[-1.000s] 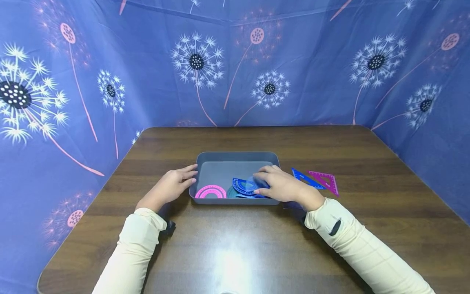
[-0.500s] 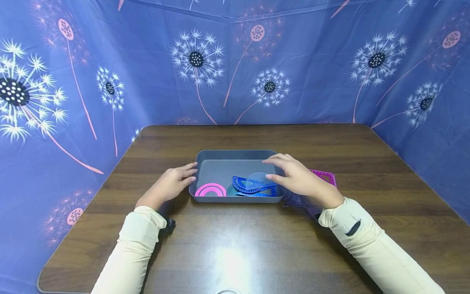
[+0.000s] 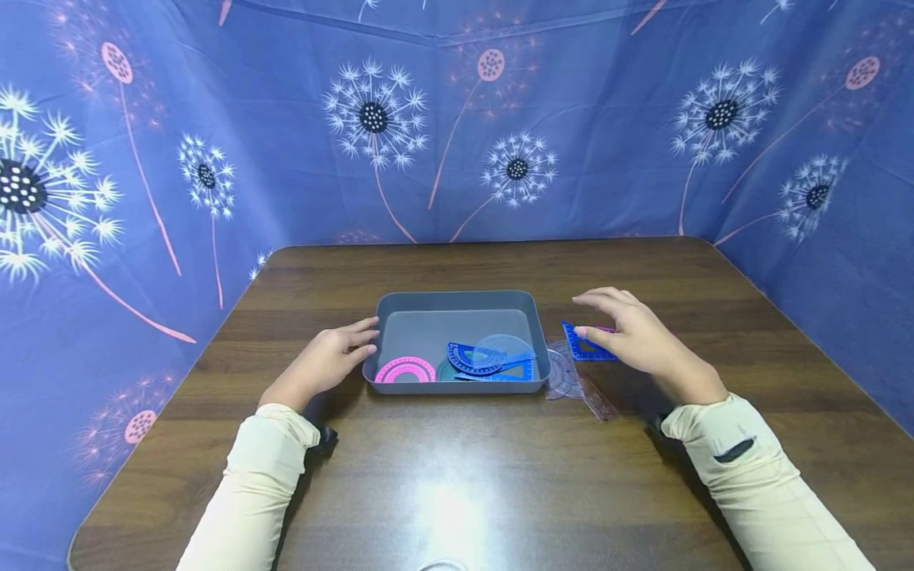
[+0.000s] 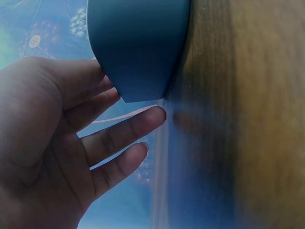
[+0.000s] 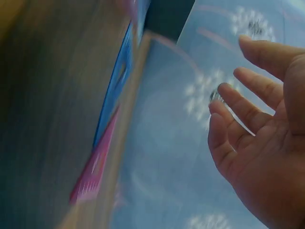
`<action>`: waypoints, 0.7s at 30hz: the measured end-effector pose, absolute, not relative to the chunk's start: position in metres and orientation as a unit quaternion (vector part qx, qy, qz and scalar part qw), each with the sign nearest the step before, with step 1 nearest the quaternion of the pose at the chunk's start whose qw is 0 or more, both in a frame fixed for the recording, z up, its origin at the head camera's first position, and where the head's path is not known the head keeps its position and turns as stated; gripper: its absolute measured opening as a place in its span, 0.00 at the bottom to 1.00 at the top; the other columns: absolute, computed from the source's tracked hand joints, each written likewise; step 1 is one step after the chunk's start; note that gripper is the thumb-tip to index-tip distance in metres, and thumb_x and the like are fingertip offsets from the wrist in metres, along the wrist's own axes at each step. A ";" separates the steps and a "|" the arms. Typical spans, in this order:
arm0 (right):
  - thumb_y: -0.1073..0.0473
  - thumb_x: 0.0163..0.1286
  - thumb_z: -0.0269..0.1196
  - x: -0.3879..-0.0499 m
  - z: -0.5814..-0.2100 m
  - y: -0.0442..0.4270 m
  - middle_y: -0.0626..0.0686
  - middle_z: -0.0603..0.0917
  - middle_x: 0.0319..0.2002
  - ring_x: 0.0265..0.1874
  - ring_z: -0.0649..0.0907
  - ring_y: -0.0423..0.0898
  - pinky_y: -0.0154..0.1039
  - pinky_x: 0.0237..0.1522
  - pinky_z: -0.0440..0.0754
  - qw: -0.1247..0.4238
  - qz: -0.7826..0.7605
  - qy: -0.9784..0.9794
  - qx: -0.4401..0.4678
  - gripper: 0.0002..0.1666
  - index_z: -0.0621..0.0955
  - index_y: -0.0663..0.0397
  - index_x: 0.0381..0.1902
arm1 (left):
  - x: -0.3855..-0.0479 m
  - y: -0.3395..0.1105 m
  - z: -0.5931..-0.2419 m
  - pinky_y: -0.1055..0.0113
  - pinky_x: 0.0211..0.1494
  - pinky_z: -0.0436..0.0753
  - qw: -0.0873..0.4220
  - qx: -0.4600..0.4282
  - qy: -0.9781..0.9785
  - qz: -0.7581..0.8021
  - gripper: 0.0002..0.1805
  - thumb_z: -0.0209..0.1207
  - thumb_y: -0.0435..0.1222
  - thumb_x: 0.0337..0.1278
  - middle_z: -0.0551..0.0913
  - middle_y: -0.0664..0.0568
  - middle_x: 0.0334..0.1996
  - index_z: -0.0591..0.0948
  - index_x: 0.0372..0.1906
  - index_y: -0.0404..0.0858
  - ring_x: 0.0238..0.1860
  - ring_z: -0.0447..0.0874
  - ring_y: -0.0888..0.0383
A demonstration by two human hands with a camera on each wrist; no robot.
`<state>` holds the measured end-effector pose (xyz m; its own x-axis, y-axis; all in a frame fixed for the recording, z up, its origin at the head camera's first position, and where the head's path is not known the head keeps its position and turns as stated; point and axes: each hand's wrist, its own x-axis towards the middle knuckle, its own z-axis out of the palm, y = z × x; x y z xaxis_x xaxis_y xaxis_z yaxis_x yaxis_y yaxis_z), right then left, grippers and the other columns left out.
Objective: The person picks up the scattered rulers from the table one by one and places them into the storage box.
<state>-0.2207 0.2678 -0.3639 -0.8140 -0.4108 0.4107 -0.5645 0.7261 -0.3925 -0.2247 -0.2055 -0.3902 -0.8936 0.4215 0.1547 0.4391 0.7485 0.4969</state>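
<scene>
A grey tray [image 3: 457,300] holds a pink protractor [image 3: 405,362], a blue protractor [image 3: 471,365], a clear round disc [image 3: 503,346] and a blue set square [image 3: 527,369]. Part of a teal piece [image 3: 446,371] shows beneath them. My left hand [image 3: 317,365] rests its fingertips against the tray's left wall, fingers nearly straight. To the right of the tray, my right hand [image 3: 639,333] hovers with loosely spread fingers and nothing in it, as the right wrist view confirms. Another blue set square [image 3: 571,341] lies by its thumb. A magenta set square [image 5: 95,174] is mostly hidden behind the hand in the head view.
A clear protractor piece [image 3: 560,374] lies against the tray's right side, with a clear ruler-like strip [image 3: 598,400] beside it. The brown wooden table [image 3: 457,468] ends at a blue dandelion-print cloth [image 3: 443,143] behind.
My right hand has let go of the clear disc in the tray and moved right, out over the set squares. The left hand has stayed at the tray's left side.
</scene>
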 end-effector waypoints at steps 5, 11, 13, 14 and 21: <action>0.57 0.66 0.69 -0.227 -0.367 0.299 0.64 0.78 0.57 0.52 0.76 0.62 0.62 0.52 0.72 0.132 0.234 -0.939 0.215 0.28 0.78 0.63 0.60 | -0.225 -0.206 -0.391 0.44 0.71 0.66 0.015 -0.231 -0.936 -0.265 0.22 0.56 0.38 0.72 0.70 0.47 0.71 0.77 0.65 0.31 0.71 0.66 0.43; 0.54 0.63 0.71 -0.235 -0.375 0.325 0.71 0.76 0.57 0.54 0.72 0.68 0.66 0.55 0.68 0.063 0.202 -0.961 0.178 0.35 0.75 0.69 0.62 | -0.225 -0.206 -0.391 0.44 0.71 0.67 0.021 -0.233 -0.935 -0.266 0.21 0.57 0.37 0.71 0.71 0.46 0.70 0.78 0.63 0.30 0.70 0.67 0.43; 0.53 0.63 0.72 -0.236 -0.378 0.331 0.73 0.74 0.58 0.57 0.69 0.71 0.68 0.58 0.65 0.026 0.196 -0.966 0.169 0.39 0.73 0.71 0.64 | -0.225 -0.206 -0.391 0.44 0.71 0.66 0.024 -0.235 -0.935 -0.265 0.21 0.57 0.36 0.71 0.71 0.45 0.70 0.78 0.63 0.30 0.70 0.67 0.43; 0.53 0.62 0.72 -0.236 -0.379 0.333 0.74 0.73 0.58 0.58 0.67 0.72 0.69 0.58 0.63 0.009 0.195 -0.967 0.165 0.40 0.72 0.72 0.64 | -0.225 -0.206 -0.391 0.44 0.71 0.66 0.025 -0.236 -0.935 -0.263 0.21 0.57 0.36 0.71 0.71 0.45 0.70 0.78 0.62 0.29 0.70 0.67 0.42; 0.47 0.61 0.72 -0.231 -0.383 0.343 0.75 0.72 0.58 0.58 0.66 0.74 0.71 0.58 0.62 -0.054 0.192 -0.971 0.135 0.43 0.71 0.73 0.63 | -0.226 -0.205 -0.390 0.44 0.71 0.66 0.022 -0.236 -0.936 -0.262 0.21 0.57 0.36 0.72 0.71 0.45 0.70 0.78 0.63 0.30 0.70 0.67 0.43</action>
